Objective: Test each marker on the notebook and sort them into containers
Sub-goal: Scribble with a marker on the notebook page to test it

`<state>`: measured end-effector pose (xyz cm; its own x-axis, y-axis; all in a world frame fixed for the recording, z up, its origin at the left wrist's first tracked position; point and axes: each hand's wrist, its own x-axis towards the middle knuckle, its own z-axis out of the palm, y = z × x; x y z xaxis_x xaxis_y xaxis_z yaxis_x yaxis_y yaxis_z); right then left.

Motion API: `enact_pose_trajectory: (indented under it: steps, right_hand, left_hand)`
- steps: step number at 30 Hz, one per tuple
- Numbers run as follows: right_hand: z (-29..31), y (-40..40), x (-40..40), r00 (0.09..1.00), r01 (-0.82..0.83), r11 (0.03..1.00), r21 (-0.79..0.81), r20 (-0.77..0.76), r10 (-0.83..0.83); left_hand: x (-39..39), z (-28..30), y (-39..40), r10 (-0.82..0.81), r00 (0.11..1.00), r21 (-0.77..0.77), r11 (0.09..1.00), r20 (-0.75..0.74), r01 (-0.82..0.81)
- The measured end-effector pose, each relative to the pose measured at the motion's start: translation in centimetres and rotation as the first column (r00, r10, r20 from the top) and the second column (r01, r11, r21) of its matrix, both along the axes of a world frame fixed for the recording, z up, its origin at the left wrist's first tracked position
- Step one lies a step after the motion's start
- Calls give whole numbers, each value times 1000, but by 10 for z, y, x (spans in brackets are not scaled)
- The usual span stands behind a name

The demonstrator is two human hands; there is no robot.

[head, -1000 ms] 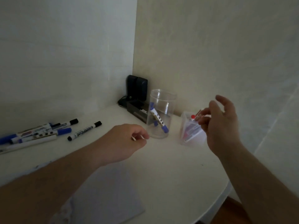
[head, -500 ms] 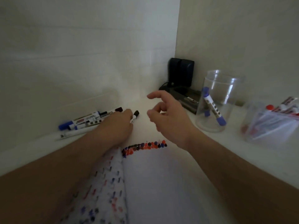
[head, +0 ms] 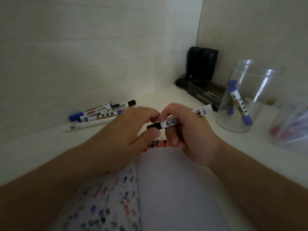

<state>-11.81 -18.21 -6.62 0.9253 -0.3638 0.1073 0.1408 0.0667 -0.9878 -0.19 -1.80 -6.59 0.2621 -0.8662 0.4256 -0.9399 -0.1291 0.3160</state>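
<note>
Both hands hold one black-capped white marker (head: pixel 170 122) just above the open notebook (head: pixel 175 189). My right hand (head: pixel 188 130) grips its barrel. My left hand (head: pixel 126 135) pinches its black cap between thumb and fingers. The notebook's pages carry red, blue and black test marks. Several more markers (head: pixel 98 114) lie on the white table at the back left. A clear round jar (head: pixel 246 97) at the right holds blue markers. A second clear container (head: pixel 293 129) with red markers sits at the far right, blurred.
A black device with a cable (head: pixel 201 64) and a dark tray (head: pixel 205 92) stand in the back corner by the walls. The white table (head: pixel 33 147) extends to the left of the notebook.
My left hand picked a black-capped marker from the pile and brought it over the notebook. My right hand came in and took its barrel. The view shifted slightly.
</note>
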Motion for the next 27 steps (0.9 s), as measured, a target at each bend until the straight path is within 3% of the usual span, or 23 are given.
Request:
enact_pose_trajectory:
  steps: [4,7,10,13,16,20,24,27]
  right_hand:
    - [-6,10,5,998,-64,998,-19,28,64]
    - [-10,10,8,995,-27,996,-82,95,34]
    - [-14,9,9,989,40,988,-149,147,-18]
    - [-19,13,8,993,31,991,-131,115,-16]
    - [-23,13,6,994,-45,991,-125,97,57]
    - [-23,9,2,991,-89,986,-142,82,101]
    - [-11,0,-4,994,-75,995,-62,69,79]
    - [-5,-9,-6,983,-157,986,48,107,151]
  left_hand:
    - [-4,-24,-6,-26,1000,-52,998,-11,26]
    - [0,-26,-8,16,995,-107,994,95,-6]
    - [1,-26,-9,-13,994,-114,993,110,25]
    - [0,-24,-8,-27,998,-15,1000,64,28]
    - [2,-23,-8,23,992,3,1000,121,-24]
    - [6,-13,-2,59,998,70,996,31,-61]
    - [13,-7,5,105,990,291,954,-90,-75]
    - [17,-5,8,151,985,456,885,-86,-95]
